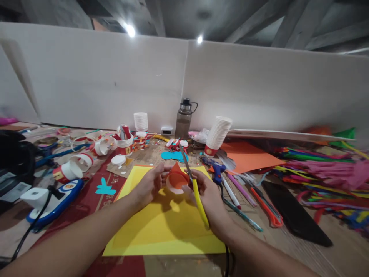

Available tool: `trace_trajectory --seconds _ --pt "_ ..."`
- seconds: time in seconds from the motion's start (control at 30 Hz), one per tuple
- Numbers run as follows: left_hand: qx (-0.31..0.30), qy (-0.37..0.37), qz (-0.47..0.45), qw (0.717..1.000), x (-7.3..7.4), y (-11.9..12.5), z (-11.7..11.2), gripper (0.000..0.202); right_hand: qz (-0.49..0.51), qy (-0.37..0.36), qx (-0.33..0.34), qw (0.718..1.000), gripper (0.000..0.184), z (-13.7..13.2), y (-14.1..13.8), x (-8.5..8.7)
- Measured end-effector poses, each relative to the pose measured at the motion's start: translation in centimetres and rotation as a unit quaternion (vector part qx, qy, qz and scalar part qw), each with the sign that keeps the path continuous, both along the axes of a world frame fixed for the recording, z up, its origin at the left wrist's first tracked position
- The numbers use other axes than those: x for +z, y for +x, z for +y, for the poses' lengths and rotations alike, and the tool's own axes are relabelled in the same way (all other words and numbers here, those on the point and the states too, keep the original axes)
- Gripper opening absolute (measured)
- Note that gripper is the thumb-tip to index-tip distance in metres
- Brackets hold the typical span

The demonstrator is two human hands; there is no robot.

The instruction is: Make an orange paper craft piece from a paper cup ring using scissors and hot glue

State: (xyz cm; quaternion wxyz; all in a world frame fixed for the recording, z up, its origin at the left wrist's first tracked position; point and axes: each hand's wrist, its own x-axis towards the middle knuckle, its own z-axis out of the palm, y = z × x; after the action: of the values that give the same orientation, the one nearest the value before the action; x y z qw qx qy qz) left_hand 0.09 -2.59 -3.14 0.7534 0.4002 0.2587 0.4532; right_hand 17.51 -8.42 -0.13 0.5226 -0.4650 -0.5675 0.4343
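Note:
Above the yellow paper [138, 227], my left hand [151, 184] pinches the left edge of a small curved piece of orange paper [176, 179], whose top comes to a point. My right hand [209, 192] is closed around scissors with a yellow handle [199, 204]. The blades point up and away from me, just right of the orange piece. Fingertips of my right hand also reach the lower right of that piece. Beyond the hands lie blue paper discs [170, 155].
A blue glue gun [218, 173], pens [230, 191] and a black phone-like slab [296, 211] lie to the right. Stacked paper cups [218, 134] and a water bottle [183, 122] stand behind. Cut cups [69, 171] and a blue-white boat-shaped device [54, 202] sit left.

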Motion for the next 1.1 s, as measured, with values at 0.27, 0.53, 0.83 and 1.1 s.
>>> trace_trajectory --seconds 0.27,0.53,0.83,1.1 --pt "0.009 -0.017 0.000 1.000 -0.9 0.4 -0.4 0.042 0.059 -0.073 -0.073 0.993 0.051 0.7 0.8 -0.8" --pt "0.001 0.020 -0.001 1.000 -0.4 0.1 0.2 0.043 0.059 -0.091 -0.034 0.994 0.053 0.4 0.9 0.1" --pt "-0.001 0.018 -0.016 1.000 0.3 0.4 -0.4 0.043 0.040 -0.051 -0.039 0.997 0.054 0.1 0.1 1.3" --pt "0.021 -0.036 -0.023 0.999 1.0 0.8 -0.9 0.029 0.028 -0.030 -0.016 0.999 0.052 0.6 0.6 0.8"
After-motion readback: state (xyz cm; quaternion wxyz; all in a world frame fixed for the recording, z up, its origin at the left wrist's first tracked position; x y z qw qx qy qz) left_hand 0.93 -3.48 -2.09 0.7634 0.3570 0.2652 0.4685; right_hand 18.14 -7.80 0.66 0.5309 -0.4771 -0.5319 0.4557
